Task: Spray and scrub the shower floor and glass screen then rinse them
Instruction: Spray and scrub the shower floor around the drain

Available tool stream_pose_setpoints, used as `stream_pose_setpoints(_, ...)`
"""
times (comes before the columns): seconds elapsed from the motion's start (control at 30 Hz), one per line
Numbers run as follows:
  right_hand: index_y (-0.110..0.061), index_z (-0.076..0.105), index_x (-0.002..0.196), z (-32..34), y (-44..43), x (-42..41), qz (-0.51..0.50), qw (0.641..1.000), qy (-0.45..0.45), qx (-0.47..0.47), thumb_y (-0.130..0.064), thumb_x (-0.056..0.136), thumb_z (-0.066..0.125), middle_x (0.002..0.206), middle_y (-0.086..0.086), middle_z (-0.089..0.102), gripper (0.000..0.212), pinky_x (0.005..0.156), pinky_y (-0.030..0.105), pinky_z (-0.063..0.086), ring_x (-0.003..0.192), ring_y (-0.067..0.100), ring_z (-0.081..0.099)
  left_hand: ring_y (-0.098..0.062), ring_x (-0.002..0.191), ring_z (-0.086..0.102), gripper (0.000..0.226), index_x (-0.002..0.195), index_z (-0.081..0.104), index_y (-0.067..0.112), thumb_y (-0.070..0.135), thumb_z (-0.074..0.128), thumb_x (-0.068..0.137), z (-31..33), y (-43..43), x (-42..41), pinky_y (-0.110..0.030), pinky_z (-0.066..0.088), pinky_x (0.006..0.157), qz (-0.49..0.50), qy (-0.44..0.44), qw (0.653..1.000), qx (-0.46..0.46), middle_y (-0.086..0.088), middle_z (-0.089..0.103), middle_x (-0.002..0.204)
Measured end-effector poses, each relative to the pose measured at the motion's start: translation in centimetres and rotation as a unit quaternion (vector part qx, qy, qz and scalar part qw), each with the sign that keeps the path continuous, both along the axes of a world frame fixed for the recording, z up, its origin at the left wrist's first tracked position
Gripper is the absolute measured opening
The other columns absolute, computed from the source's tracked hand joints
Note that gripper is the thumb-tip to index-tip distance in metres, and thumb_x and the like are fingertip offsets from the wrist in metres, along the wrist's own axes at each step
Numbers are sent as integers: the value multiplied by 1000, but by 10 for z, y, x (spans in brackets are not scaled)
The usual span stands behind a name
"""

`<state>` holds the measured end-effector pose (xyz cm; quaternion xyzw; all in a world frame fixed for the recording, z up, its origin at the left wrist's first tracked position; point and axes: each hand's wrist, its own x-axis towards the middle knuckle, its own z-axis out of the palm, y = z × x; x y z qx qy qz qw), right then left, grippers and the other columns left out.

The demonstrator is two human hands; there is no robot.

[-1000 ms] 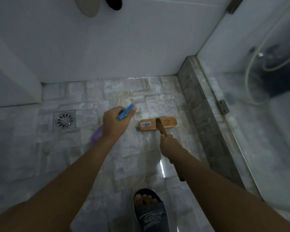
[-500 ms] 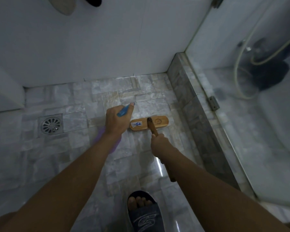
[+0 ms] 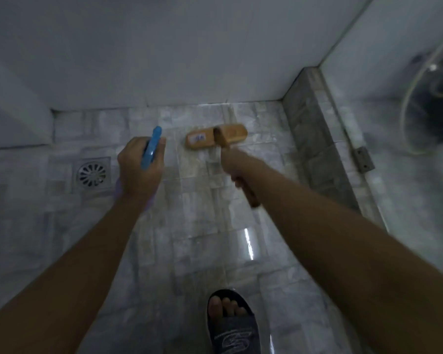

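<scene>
Marble shower floor (image 3: pixel 202 226): left hand (image 3: pixel 138 171) grips spray bottle (image 3: pixel 151 149), right hand (image 3: pixel 237 164) grips brush (image 3: pixel 232 135), label (image 3: pixel 199 138) blurred.

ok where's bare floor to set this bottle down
Free: the tiles between the forearms, from scrub brush to sandal; the corner between floor drain and white wall; a narrow strip between brush and stone curb. Crowded around left hand and right hand.

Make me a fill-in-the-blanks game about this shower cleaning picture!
1. The left hand holds a spray bottle with a ____ trigger top.
2. The right hand grips the ____ handle of the scrub brush.
3. The round drain is set in the floor to the ____ of the left hand.
Missing words: blue; wooden; left.
</scene>
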<state>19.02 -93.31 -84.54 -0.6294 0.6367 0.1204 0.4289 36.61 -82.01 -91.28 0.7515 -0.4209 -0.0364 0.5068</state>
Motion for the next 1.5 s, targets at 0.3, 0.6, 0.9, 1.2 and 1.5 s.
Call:
stream_pose_setpoints(0.3,-8,49,121,-2,38,-38,20,997,67,33,-41,105,28,92,16,62,42,58,38,55,64,27,58,-30,60,54,36,70,58,5,31,65,94,-4,-13,3,-38,41,57,-21,-22,999,20,-14,57,65)
stream_pose_setpoints(0.6,-9,48,115,3,101,-76,3,994,102,38,-50,105,25,93,14,63,48,66,42,61,60,24,60,-25,52,41,41,63,48,4,24,62,96,11,-9,23,-38,37,50,-73,20,997,15,-12,45,58)
stream_pose_setpoints(0.9,-7,48,130,-1,105,-68,-53,995,82,37,-38,107,29,100,17,66,43,77,42,59,71,27,62,-18,56,40,42,64,48,7,32,69,90,10,-2,-2,-34,35,54,-112,27,993,39,-5,43,61)
stream_pose_setpoints(1.2,-6,39,144,8,87,-74,-6,994,93,52,-21,106,33,99,21,62,40,62,37,53,64,25,54,-14,55,44,36,70,58,6,28,85,77,21,6,-33,-33,41,55,-205,61,968,130,-6,54,63)
stream_pose_setpoints(1.5,1,35,143,34,15,-131,70,986,121,87,-19,103,29,77,17,51,45,49,30,41,54,20,43,-15,59,55,26,77,62,11,23,85,76,51,-5,-54,-29,48,60,-206,71,962,166,-7,62,70)
